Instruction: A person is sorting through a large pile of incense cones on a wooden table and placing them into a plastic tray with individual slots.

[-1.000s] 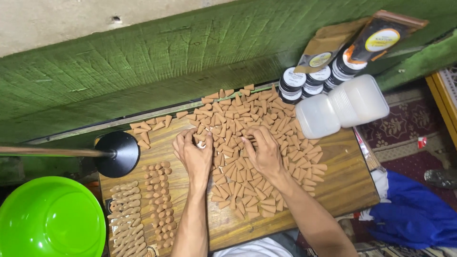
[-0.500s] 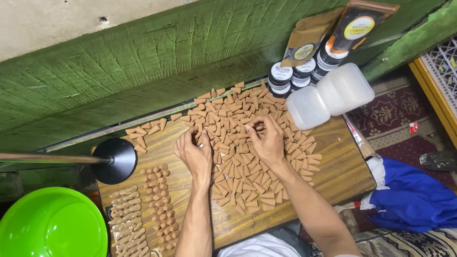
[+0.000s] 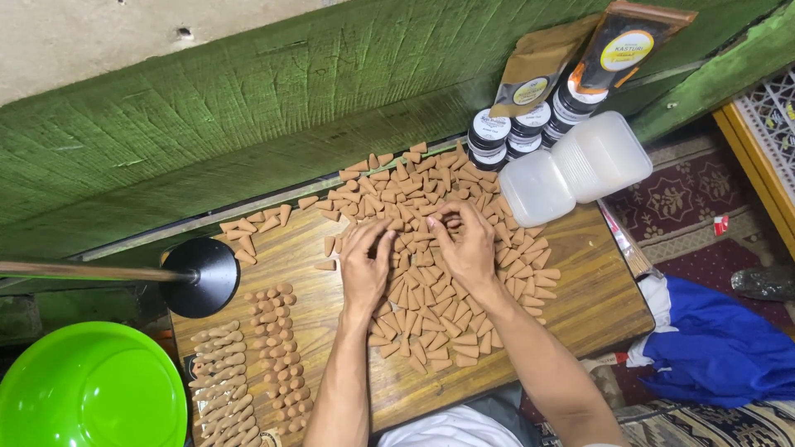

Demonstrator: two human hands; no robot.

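Leftmost, a green bowl (image 3: 87, 389) sits beside the wooden worktop (image 3: 596, 298). Left hand (image 3: 366, 263) and right hand (image 3: 465, 247) rest on the heap of brown cones (image 3: 414, 290), fingers curled, pinching cones mid-worktop.

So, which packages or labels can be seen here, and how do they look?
Dark pouch: top right, leaning on the green wall, round yellow label.
Tan pouch: left of it, small round label.
Black jars: below the pouches, round white lids.
Translucent plastic containers: at the board's right corner, unlabelled.

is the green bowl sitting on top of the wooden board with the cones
No, the green bowl sits off the wooden board's left edge, lower down beside it.
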